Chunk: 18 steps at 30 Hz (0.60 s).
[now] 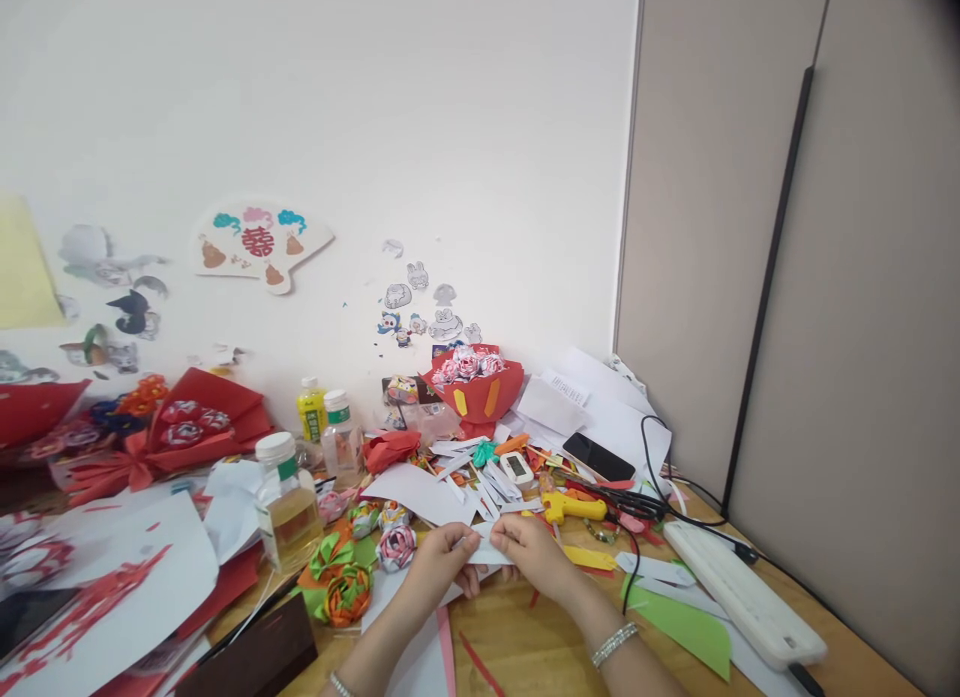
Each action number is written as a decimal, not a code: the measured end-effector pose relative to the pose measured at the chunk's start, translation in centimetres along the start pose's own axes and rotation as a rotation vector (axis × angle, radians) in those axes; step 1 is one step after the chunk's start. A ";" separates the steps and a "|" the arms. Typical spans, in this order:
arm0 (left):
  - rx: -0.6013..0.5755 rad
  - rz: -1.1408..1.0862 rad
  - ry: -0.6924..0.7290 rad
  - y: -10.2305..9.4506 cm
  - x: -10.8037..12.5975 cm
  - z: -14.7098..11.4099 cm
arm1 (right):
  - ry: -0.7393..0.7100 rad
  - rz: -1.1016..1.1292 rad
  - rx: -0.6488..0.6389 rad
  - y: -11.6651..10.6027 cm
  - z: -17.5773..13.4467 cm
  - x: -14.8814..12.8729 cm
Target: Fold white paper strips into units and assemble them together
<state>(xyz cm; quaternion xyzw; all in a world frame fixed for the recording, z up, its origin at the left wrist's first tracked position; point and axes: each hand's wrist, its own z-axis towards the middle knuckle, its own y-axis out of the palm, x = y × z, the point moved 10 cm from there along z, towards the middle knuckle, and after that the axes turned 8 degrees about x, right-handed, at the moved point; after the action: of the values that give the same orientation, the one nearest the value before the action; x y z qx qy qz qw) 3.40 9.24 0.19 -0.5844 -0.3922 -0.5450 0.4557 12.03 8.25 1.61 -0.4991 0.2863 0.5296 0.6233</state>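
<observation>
A small piece of white paper is pinched between my two hands, just above the front of the wooden table. My left hand grips its left part with thumb and fingers. Close beside it, my right hand holds the right part; some fingers are hidden behind the paper. Left of my left hand lie a pink-and-white paper rose and an orange-and-green paper flower. Past my right hand rests a yellow hot glue gun. A larger white sheet lies just behind my hands.
A bottle of amber liquid stands at the left. Behind are a red-wrapped bouquet, a white timer and a phone. At right lie a white power strip, black cables and green paper. Paper scraps cover much of the table.
</observation>
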 end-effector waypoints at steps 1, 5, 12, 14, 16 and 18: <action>-0.006 -0.013 -0.007 0.1 0.0 -0.1 | 0.003 -0.001 0.000 -0.1 0.0 0.0; -0.004 -0.026 -0.019 0.0 0.2 -0.2 | -0.002 0.032 0.003 -0.3 0.1 -0.3; 0.010 0.028 0.024 -0.8 1.3 -0.3 | 0.011 0.082 -0.012 -0.6 0.1 -0.3; -0.026 0.025 0.003 -0.6 1.3 -0.5 | 0.008 0.083 -0.012 -0.6 0.1 -0.3; -0.079 0.009 -0.027 -0.2 1.2 -0.8 | -0.012 0.077 -0.005 -0.8 0.2 -0.4; -0.113 -0.009 -0.061 0.1 1.0 -1.1 | -0.043 0.050 0.011 -1.0 0.2 -0.7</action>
<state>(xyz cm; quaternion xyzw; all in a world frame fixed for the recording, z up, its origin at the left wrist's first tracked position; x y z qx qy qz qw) 3.25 8.14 1.20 -0.6239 -0.3772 -0.5503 0.4070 12.74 8.21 2.61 -0.4770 0.2882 0.5541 0.6183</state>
